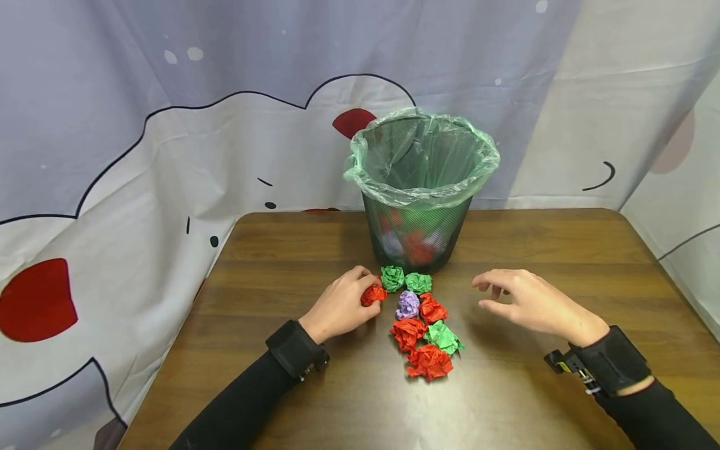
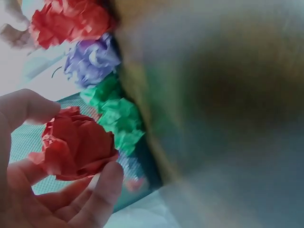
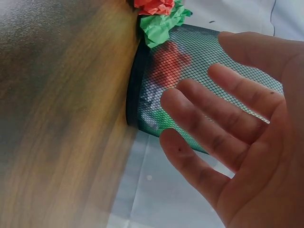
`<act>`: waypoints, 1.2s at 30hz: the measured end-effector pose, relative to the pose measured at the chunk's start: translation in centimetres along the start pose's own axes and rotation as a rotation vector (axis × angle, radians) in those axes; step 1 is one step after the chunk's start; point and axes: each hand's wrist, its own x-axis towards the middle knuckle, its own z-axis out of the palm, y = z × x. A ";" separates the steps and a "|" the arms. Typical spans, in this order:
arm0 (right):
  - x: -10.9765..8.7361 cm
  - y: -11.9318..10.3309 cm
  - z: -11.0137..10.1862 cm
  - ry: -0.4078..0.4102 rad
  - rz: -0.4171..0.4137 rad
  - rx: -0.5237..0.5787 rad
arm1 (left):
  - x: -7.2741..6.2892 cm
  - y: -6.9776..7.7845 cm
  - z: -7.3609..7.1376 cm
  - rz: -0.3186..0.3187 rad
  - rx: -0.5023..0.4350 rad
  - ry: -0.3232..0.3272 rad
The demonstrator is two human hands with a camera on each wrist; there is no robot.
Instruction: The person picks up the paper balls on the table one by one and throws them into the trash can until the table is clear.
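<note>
Two bare hands are at work, and only one is loaded. The left hand [image 1: 342, 303] pinches a crumpled red ball [image 1: 374, 294], thumb on one side and fingertips on the other, at the left of a cluster of similar balls. Whether that ball touches the wood is hard to tell, since the fingers hide its underside. The right hand [image 1: 531, 305] holds nothing; it hovers to the right of the cluster, its fingers loosely bent and spread apart.

The held ball looks like creased paper, so it should be very light and a little springy — soft enough to dent under a firm squeeze, yet hardly fragile. Its folds ought to give skin good purchase, with little risk of slipping. A gentle pinch across the widest part seems best; a loose corner might simply unfold.

Between the hands lie seven more: two green balls [image 1: 392, 279] just in front of the bin, then a purple ball [image 1: 407, 304], three red ones and a paler green ball [image 1: 443, 337]. Beyond them stands the mesh bin [image 1: 450, 231] with a green liner [image 1: 416, 195] folded over its rim — coloured balls show through its wall. Under everything is a brown table [image 1: 298, 250], backed by a patterned curtain [image 1: 253, 50].
</note>
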 end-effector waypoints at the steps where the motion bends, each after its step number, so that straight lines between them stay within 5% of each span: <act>1: 0.0 0.0 0.0 0.000 0.003 0.003 | 0.2 0.0 -0.4 0.008 0.001 0.014; 9: -0.2 0.1 0.3 -0.005 0.012 0.014 | 1.3 0.9 -3.6 0.068 -0.037 0.160; 25: 0.0 0.5 1.0 -0.005 -0.004 0.031 | 3.3 3.9 -10.5 0.303 -0.080 0.455; 36: -0.1 0.5 1.2 -0.012 -0.017 0.040 | 5.3 5.9 -15.0 0.388 -0.044 0.564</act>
